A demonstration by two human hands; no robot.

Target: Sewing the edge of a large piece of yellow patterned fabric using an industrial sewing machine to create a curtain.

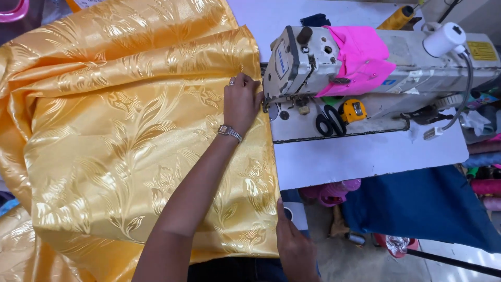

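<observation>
A large shiny golden fabric (120, 136) with a woven leaf pattern covers the left half of the view and hangs over the table's front. My left hand (241, 102), with a ring and a wristwatch, lies on the fabric's right edge just beside the head of the white sewing machine (417, 57), fingers pinching the cloth near the needle area. My right hand (295, 245) is low at the near edge and grips the fabric's lower right border, thumb pointing up along it.
Black scissors (327, 122) and a yellow tape measure (356, 109) lie on the machine bed. A bright pink cloth (360, 57) is draped over the machine arm. A white table (365, 154), a dark blue cloth (422, 203) and a yellow thread cone (397, 18) are at right.
</observation>
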